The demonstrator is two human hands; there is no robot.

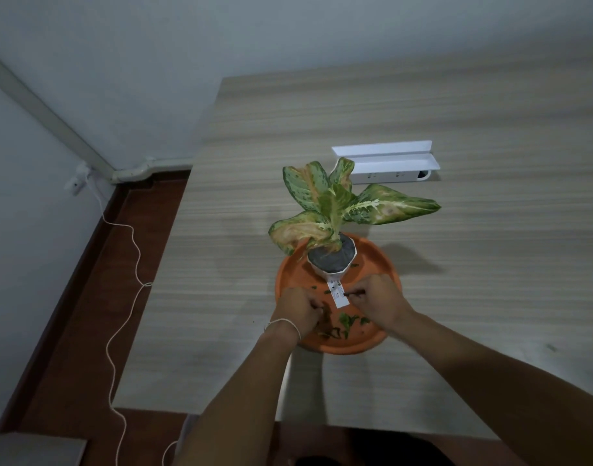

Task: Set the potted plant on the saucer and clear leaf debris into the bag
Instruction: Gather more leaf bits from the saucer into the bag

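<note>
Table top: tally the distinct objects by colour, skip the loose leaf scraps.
Orange: 1, round orange plastic saucer
White: 2, white-potted variegated plant, white power strip box
Total: 3

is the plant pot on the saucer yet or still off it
On it. The potted plant stands upright inside the far half of the orange saucer, with leaf debris lying in the near half.
</note>
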